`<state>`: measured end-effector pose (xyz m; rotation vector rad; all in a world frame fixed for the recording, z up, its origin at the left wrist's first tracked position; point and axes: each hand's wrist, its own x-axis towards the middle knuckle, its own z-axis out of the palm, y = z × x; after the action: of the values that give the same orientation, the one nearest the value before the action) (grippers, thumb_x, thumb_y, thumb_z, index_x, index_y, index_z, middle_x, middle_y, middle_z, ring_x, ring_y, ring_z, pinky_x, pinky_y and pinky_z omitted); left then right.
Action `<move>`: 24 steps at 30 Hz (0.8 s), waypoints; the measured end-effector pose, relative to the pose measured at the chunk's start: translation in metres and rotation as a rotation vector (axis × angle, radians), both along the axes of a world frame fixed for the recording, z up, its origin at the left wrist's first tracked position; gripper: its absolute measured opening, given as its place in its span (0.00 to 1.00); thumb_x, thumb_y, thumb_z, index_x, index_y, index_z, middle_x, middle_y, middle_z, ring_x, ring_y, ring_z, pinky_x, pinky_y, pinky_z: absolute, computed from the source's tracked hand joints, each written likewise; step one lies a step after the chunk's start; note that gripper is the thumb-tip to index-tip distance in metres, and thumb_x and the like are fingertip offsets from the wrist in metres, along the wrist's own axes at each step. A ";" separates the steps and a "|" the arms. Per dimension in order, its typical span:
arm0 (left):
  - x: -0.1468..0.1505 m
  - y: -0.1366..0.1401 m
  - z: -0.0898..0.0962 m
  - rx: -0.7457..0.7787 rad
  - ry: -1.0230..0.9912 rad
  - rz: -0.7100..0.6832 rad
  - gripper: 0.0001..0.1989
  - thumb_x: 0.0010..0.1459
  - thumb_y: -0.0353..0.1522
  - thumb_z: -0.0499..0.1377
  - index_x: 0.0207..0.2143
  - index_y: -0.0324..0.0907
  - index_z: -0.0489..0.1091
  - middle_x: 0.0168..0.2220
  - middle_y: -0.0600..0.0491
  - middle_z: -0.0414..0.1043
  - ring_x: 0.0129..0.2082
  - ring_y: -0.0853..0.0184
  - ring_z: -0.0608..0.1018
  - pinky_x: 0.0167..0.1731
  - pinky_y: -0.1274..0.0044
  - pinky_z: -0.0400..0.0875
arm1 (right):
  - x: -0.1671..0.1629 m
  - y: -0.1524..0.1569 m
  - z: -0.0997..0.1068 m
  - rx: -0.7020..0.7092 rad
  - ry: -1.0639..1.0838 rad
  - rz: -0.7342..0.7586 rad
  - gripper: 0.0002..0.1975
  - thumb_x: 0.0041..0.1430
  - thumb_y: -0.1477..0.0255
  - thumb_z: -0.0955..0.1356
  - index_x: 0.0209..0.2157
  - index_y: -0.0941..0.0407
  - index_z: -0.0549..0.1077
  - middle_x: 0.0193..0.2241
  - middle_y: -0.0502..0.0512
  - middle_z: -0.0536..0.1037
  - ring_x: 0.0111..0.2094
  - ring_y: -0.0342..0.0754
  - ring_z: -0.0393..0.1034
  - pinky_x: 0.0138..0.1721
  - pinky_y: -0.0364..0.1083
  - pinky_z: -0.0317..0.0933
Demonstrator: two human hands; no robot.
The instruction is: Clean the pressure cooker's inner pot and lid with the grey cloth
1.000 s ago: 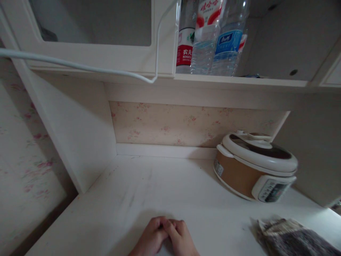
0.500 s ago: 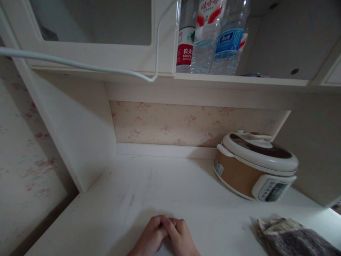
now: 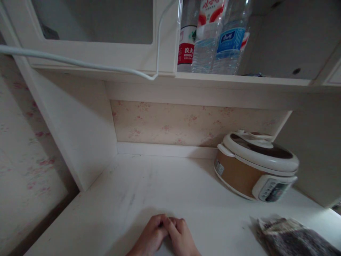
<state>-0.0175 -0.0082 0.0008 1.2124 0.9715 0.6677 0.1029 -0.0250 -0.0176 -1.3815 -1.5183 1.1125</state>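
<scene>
My left hand (image 3: 152,233) and my right hand (image 3: 180,234) are clasped together at the bottom middle of the head view, just over the white countertop (image 3: 165,185). Their fingers are curled and pressed against each other, with the thumbs meeting on top. No object shows in either hand; the inner side of the clasp is hidden. To the right lies a crumpled grey-brown cloth (image 3: 295,236), apart from both hands. A white and tan electric cooker (image 3: 239,174) with a glass-topped lid stands behind it, its control panel facing front right.
Several plastic bottles (image 3: 206,46) stand on the open shelf overhead. A white cable (image 3: 87,65) hangs in front of the cabinet door (image 3: 106,57) at upper left. A side panel (image 3: 80,124) bounds the counter on the left, and floral wallpaper (image 3: 165,122) covers the back wall.
</scene>
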 end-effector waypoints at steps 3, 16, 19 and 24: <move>0.000 -0.002 0.001 0.049 0.004 0.074 0.17 0.50 0.44 0.62 0.18 0.42 0.65 0.14 0.60 0.51 0.23 0.69 0.62 0.28 0.76 0.57 | 0.000 0.000 -0.001 0.008 0.006 0.008 0.37 0.59 0.42 0.57 0.25 0.60 0.79 0.22 0.54 0.76 0.28 0.48 0.69 0.33 0.43 0.60; 0.000 0.001 -0.009 0.058 -0.069 0.062 0.18 0.51 0.43 0.63 0.18 0.41 0.64 0.17 0.59 0.58 0.22 0.71 0.61 0.23 0.77 0.52 | -0.001 0.000 -0.004 0.006 -0.020 -0.041 0.38 0.59 0.41 0.58 0.24 0.59 0.79 0.21 0.54 0.76 0.29 0.48 0.69 0.33 0.43 0.61; 0.000 0.000 -0.009 0.035 -0.041 0.070 0.17 0.51 0.43 0.62 0.18 0.42 0.64 0.16 0.60 0.55 0.20 0.72 0.58 0.22 0.77 0.50 | 0.000 0.000 -0.002 0.002 -0.009 -0.037 0.37 0.59 0.41 0.58 0.24 0.59 0.79 0.21 0.54 0.76 0.28 0.47 0.69 0.32 0.42 0.61; 0.001 0.000 -0.008 0.014 -0.001 0.104 0.17 0.48 0.44 0.64 0.18 0.44 0.64 0.15 0.60 0.53 0.19 0.71 0.56 0.21 0.75 0.47 | 0.000 -0.001 0.001 0.007 0.003 -0.013 0.37 0.60 0.42 0.58 0.24 0.60 0.79 0.22 0.54 0.76 0.29 0.47 0.69 0.33 0.42 0.61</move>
<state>-0.0165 -0.0084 -0.0077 1.1794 1.0363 0.7581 0.1025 -0.0263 -0.0167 -1.3828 -1.5074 1.1003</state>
